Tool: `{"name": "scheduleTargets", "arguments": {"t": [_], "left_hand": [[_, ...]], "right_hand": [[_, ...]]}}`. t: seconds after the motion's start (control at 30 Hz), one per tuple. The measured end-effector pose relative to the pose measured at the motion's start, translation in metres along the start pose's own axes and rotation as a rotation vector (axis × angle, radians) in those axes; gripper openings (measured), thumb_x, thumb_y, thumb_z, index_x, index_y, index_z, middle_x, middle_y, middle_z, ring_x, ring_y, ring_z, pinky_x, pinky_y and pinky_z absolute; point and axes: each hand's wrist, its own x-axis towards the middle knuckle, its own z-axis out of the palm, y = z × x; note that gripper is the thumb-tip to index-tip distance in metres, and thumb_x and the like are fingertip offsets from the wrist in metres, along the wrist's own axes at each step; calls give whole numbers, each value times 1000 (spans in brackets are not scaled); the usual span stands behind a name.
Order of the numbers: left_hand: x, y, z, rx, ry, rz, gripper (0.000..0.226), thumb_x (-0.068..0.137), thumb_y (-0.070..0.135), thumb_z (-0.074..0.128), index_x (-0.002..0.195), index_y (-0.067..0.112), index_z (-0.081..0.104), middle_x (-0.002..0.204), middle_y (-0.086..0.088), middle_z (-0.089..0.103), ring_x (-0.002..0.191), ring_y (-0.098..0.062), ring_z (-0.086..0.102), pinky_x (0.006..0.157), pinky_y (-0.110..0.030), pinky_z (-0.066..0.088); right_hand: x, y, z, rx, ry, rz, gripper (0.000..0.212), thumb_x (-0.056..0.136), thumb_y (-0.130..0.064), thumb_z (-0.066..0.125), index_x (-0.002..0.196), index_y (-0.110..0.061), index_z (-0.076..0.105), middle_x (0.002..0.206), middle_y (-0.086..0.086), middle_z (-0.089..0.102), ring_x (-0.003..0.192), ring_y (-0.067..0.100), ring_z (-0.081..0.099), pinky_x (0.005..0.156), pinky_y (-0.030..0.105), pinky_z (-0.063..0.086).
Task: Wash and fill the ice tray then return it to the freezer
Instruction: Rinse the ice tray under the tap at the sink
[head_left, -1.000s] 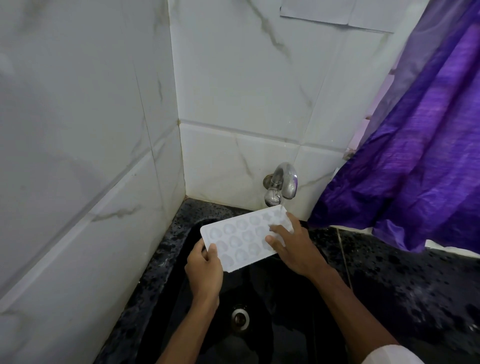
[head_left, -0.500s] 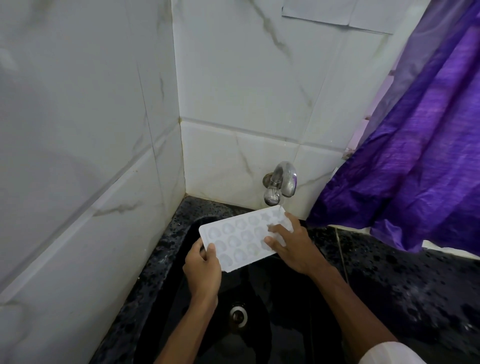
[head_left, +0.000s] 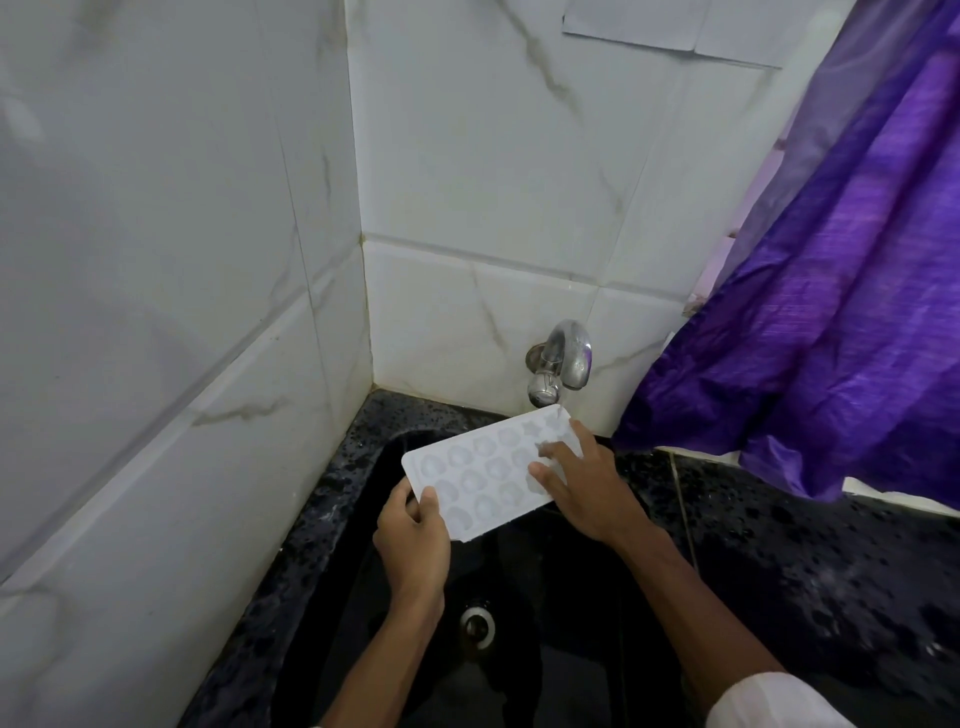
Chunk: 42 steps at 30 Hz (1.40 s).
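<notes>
A white ice tray (head_left: 480, 475) with several rounded moulds is held over the black sink (head_left: 519, 597), its far right corner under the chrome tap (head_left: 558, 364). My left hand (head_left: 413, 540) grips the tray's near left corner, thumb on top. My right hand (head_left: 582, 486) lies over the tray's right end, fingers spread and pressed on the moulds. Water flow from the tap is hard to make out.
White marble tiles close in the left and the back. A purple curtain (head_left: 831, 312) hangs at the right over the wet black speckled counter (head_left: 805, 571). The sink drain (head_left: 478, 626) shows below the tray.
The tray and both hands have stayed almost in place under the tap; my right fingers have shifted slightly across the moulds.
</notes>
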Motion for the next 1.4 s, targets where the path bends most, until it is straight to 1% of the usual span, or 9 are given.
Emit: {"name": "scheduleTargets", "arguments": {"t": [0.13, 0.3, 0.57, 0.8, 0.9, 1.03, 1.17, 1.33, 1.4], "left_hand": [[-2, 1, 0, -15, 13, 2, 22, 101, 15, 53, 119, 15, 66, 101, 0, 74, 90, -10, 71, 64, -16, 50], [-3, 1, -2, -59, 50, -1, 22, 101, 13, 53, 119, 15, 65, 104, -1, 73, 91, -11, 71, 67, -19, 52], [-3, 5, -4, -99, 102, -6, 22, 101, 15, 55, 121, 16, 64, 101, 0, 73, 91, -13, 71, 66, -19, 50], [-4, 9, -3, -174, 102, 1, 21, 99, 18, 58, 120, 17, 65, 100, 2, 76, 91, -13, 73, 81, -40, 62], [-2, 14, -2, -201, 89, 10, 17, 99, 18, 58, 115, 21, 64, 98, 2, 77, 90, -13, 74, 81, -41, 62], [-1, 17, 1, -224, 79, 10, 20, 99, 18, 58, 118, 17, 64, 96, 2, 77, 87, -11, 75, 78, -39, 62], [1, 18, 1, -243, 78, -1, 15, 99, 16, 58, 114, 18, 63, 97, 2, 77, 90, -14, 74, 80, -39, 62], [2, 15, 1, -221, 88, -10, 14, 99, 15, 57, 111, 22, 63, 97, 1, 75, 90, -16, 74, 82, -45, 62], [3, 14, 0, -220, 89, -8, 15, 100, 16, 57, 112, 19, 64, 96, 1, 76, 90, -16, 74, 83, -46, 62]], "right_hand": [[0, 7, 2, 84, 6, -30, 39, 94, -57, 46, 125, -33, 47, 156, -1, 16, 138, 36, 25, 105, 46, 36], [-3, 12, 0, 274, 148, -60, 43, 89, -51, 61, 116, -34, 33, 129, -8, 34, 118, 20, 43, 96, 37, 45], [-6, 13, 0, 266, 173, -55, 37, 91, -53, 58, 115, -37, 36, 125, -11, 35, 120, 17, 42, 97, 36, 44], [-2, 6, -9, 306, 174, -82, 40, 89, -54, 59, 117, -35, 37, 127, -8, 40, 118, 18, 45, 98, 36, 44], [2, 3, -13, 304, 180, -73, 40, 90, -54, 58, 117, -33, 37, 126, -10, 37, 116, 13, 43, 97, 31, 42], [7, 2, -17, 260, 178, -107, 30, 92, -54, 54, 113, -34, 47, 130, -11, 38, 119, 10, 42, 96, 26, 39], [5, 0, -21, 232, 134, -109, 29, 95, -47, 55, 109, -24, 65, 137, -7, 35, 115, 7, 40, 90, 7, 28], [7, -5, -24, 110, 107, -121, 39, 96, -51, 47, 121, -26, 65, 152, 8, 32, 134, 24, 38, 101, 18, 26], [9, -2, -22, 95, 96, -117, 42, 94, -59, 42, 122, -34, 62, 157, 9, 25, 141, 30, 30, 111, 33, 30]]}}
